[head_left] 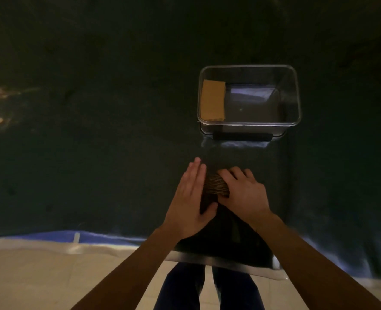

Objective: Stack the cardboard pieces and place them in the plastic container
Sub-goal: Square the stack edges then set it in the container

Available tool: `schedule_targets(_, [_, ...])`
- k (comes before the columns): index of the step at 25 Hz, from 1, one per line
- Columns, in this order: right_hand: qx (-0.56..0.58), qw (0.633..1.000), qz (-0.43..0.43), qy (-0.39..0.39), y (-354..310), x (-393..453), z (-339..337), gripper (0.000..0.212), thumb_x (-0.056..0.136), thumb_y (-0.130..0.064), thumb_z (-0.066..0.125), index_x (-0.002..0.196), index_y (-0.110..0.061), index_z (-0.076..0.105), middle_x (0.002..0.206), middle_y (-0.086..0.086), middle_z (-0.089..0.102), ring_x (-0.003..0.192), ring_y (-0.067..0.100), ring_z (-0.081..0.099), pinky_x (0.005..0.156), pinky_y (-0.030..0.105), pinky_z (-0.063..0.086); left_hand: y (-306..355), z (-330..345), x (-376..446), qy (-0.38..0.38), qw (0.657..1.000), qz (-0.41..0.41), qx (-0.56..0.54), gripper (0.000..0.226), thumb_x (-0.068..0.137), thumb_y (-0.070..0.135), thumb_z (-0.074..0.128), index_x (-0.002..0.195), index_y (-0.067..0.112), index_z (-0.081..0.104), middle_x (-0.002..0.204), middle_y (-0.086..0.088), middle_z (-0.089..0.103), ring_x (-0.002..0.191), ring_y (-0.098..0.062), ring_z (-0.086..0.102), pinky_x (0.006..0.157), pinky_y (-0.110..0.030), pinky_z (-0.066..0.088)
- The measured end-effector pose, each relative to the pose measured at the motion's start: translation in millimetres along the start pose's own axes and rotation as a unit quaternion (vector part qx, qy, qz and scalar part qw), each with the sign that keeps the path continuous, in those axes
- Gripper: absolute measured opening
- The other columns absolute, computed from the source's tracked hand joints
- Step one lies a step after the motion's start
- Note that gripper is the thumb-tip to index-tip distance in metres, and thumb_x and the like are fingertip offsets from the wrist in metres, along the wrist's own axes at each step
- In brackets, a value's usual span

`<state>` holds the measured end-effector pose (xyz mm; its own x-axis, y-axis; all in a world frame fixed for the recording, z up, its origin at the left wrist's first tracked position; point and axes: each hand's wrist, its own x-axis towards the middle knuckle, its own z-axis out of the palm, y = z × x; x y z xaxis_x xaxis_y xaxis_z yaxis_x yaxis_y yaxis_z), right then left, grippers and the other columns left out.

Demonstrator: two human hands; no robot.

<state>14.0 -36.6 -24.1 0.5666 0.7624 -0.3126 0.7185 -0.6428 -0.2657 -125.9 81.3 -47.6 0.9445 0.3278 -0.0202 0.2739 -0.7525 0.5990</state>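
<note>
Here, a left hand and right hand press a stiff, light stack of cardboard pieces between them on the dark surface, the grip squeezing its sides, near the plastic container.

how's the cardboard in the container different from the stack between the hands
The cardboard in the container shows its flat tan face and leans at the left wall of the container, untouched. The stack shows its layered edges, looks darker, and sits on the dark table outside the container, pressed between the left hand and right hand. Both are brown cardboard.
</note>
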Motion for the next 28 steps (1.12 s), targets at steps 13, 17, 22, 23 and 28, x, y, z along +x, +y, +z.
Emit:
schedule_targets(13, [-0.006,1.000,-0.003,-0.009,1,-1,-4,0.059,0.080,-0.049,0.065,0.132,-0.034,0.041,0.128,-0.001,0.051,0.113,0.023,0.050,0.075,0.041,0.057,17,-9,5,0.107,0.823,-0.327,-0.453,0.064,0.102,0.058,0.028,0.156,0.026,0.024,0.162,0.006,0.027,0.147,-0.010,0.027,0.110,-0.012,0.027])
schedule_targets(17, [-0.006,1.000,0.012,-0.005,0,-1,-2,0.060,0.078,-0.050,0.066,0.131,-0.034,0.042,0.126,-0.002,0.052,0.110,0.022,0.050,0.071,0.039,0.057,38,-9,10,0.132,0.836,-0.301,-0.439,0.054,0.105,0.038,0.034,0.156,0.025,0.023,0.157,0.011,0.034,0.142,-0.007,0.037,0.102,-0.008,0.036])
schedule_targets(22, [-0.003,1.000,0.012,-0.002,-1,-1,0,0.058,0.077,-0.047,0.067,0.128,-0.033,0.043,0.124,-0.003,0.052,0.109,0.021,0.050,0.071,0.038,0.057,29,-43,19,0.345,0.678,-0.317,-0.566,0.052,0.107,0.023,0.024,0.156,0.010,0.014,0.161,-0.009,0.030,0.145,-0.016,0.037,0.110,-0.021,0.037])
schedule_targets(23, [0.000,1.000,0.011,-0.004,-1,0,-1,0.058,0.078,-0.047,0.067,0.128,-0.033,0.043,0.125,-0.003,0.051,0.110,0.021,0.049,0.073,0.039,0.057,29,-52,26,0.399,0.477,-0.346,-0.703,0.056,0.106,0.023,0.024,0.156,0.004,0.006,0.163,-0.014,0.019,0.152,-0.027,0.020,0.117,-0.028,0.030])
schedule_targets(28, [-0.013,1.000,0.014,0.007,-1,4,-1,0.056,0.076,-0.048,0.068,0.124,-0.029,0.046,0.118,-0.002,0.054,0.105,0.022,0.052,0.069,0.038,0.057,34,-1,13,0.042,0.814,-0.260,-0.518,0.066,0.092,0.033,0.054,0.153,0.025,0.033,0.154,0.006,0.040,0.141,-0.009,0.040,0.116,-0.030,0.035])
